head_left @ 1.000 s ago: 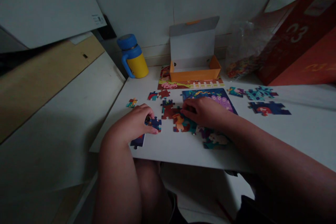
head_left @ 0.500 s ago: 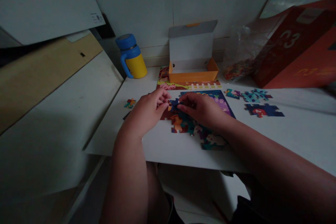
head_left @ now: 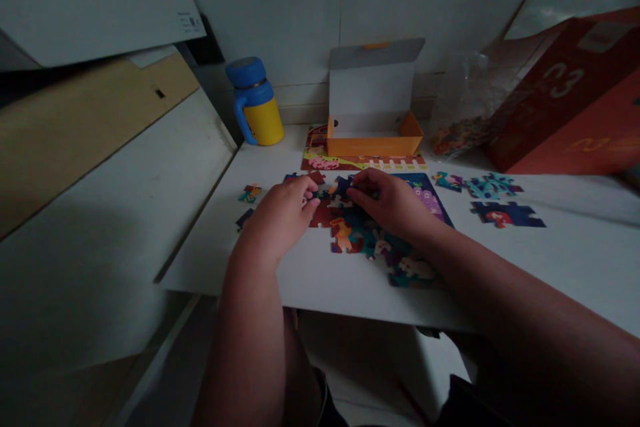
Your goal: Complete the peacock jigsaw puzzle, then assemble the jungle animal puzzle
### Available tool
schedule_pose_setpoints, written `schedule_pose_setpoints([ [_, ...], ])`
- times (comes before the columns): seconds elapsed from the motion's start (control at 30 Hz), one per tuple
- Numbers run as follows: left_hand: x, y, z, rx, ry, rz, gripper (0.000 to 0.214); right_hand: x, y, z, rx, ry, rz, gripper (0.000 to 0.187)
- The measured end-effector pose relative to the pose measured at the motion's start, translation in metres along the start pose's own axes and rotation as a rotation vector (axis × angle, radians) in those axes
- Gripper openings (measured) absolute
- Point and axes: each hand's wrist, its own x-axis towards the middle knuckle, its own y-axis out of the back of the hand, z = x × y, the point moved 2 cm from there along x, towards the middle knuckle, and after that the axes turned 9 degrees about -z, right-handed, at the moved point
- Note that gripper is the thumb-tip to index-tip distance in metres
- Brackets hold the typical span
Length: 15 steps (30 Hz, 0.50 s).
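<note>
A partly joined colourful jigsaw [head_left: 373, 240] lies on a white board [head_left: 500, 260]. My left hand [head_left: 280, 213] rests at its upper left corner, fingertips pinched on a dark blue puzzle piece [head_left: 340, 188]. My right hand [head_left: 393, 203] lies over the jigsaw's upper middle, its fingers pressed together on the same piece from the right. The two hands almost touch. A loose piece [head_left: 250, 193] and a dark piece [head_left: 245, 218] lie left of my left hand.
An open orange box [head_left: 373, 130] stands on a finished picture strip [head_left: 363, 161] at the back. A blue and yellow mug [head_left: 255, 103] is back left. Joined puzzle clusters [head_left: 493, 185] [head_left: 505, 215], a plastic bag of pieces [head_left: 463, 113] and a red carton [head_left: 565, 100] are on the right.
My left hand carried a blue piece from the board's left front up to the jigsaw's top left corner. My right hand shifted slightly up to meet it. The camera view moved a little.
</note>
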Motion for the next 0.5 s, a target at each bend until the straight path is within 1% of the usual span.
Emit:
schedule_pose_setpoints([
  [0.13, 0.005, -0.007, 0.006, -0.191, -0.048, 0.0, 0.014, 0.0, -0.004, 0.002, 0.296, 0.004, -0.082, 0.029],
  [0.2, 0.007, -0.01, 0.009, -0.234, -0.072, -0.007, 0.012, -0.001, -0.005, 0.001, 0.33, 0.0, -0.108, 0.032],
  [0.23, 0.008, -0.011, 0.01, -0.24, -0.083, -0.005, 0.011, -0.002, -0.005, -0.001, 0.299, -0.004, -0.11, 0.032],
  [0.3, 0.01, -0.013, 0.012, -0.244, -0.098, 0.003, 0.01, -0.003, -0.004, -0.005, 0.17, 0.01, -0.097, 0.028],
  [0.4, 0.01, -0.015, 0.013, -0.252, -0.104, 0.014, 0.008, -0.005, -0.001, -0.013, -0.041, 0.089, -0.073, 0.028],
  [0.47, 0.01, -0.016, 0.012, -0.232, -0.082, 0.015, 0.009, -0.006, 0.0, -0.016, -0.118, 0.125, -0.058, 0.029],
  [0.5, 0.01, -0.016, 0.011, -0.212, -0.064, 0.018, 0.01, -0.006, 0.0, -0.015, -0.135, 0.125, -0.047, 0.027],
])
